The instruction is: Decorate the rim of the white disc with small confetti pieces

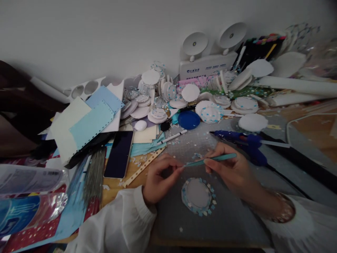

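Note:
My right hand is closed around teal tweezers, whose tip points left. That tip meets the pinched thumb and forefinger of my left hand; whatever lies between those fingertips is too small to make out. Just below both hands, a round white disc lies flat on the grey cutting mat. Small blue and white star-shaped pieces ring its edge. A few more loose pieces are scattered behind the tweezers.
A blue glue gun and its cord lie to the right. On the left are a phone, paper sheets, a bundle of thin wires and plastic bottles. Several white discs and a blue lid crowd the back.

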Demonstrator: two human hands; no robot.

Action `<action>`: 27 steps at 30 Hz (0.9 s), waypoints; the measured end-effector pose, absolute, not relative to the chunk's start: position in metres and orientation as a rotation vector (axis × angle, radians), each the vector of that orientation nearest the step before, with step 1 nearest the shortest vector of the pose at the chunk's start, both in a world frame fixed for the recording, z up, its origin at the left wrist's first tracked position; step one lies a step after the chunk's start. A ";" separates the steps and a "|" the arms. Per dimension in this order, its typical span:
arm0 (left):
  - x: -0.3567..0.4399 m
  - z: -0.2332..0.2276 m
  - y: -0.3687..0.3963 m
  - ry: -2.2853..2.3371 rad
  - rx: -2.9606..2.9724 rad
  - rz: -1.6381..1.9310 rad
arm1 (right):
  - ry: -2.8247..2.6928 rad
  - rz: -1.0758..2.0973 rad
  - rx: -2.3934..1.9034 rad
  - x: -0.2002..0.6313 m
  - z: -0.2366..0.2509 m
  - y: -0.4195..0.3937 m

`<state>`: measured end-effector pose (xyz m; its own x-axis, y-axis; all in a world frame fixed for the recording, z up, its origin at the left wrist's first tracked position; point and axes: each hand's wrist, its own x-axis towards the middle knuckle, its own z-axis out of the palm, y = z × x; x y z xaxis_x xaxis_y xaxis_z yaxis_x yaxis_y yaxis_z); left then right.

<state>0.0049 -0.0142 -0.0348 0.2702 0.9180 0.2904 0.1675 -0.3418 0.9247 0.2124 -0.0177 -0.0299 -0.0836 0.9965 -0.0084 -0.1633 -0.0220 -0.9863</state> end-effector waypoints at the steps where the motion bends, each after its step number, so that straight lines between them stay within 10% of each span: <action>1: 0.005 -0.035 -0.014 0.995 1.716 1.147 | -1.134 1.355 -1.056 0.212 -0.030 -0.018; 13: 0.004 -0.035 -0.015 0.979 1.750 1.166 | -1.066 1.231 -1.000 0.214 -0.033 -0.016; 27: 0.011 0.018 -0.044 0.995 1.320 0.988 | -2.174 -0.313 -0.589 0.197 0.025 -0.062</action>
<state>0.0113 -0.0438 0.0182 0.2854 0.9583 -0.0104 -0.0044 0.0121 0.9999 0.1970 -0.0621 0.0250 -0.5363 0.3026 0.7880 0.5127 0.8583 0.0193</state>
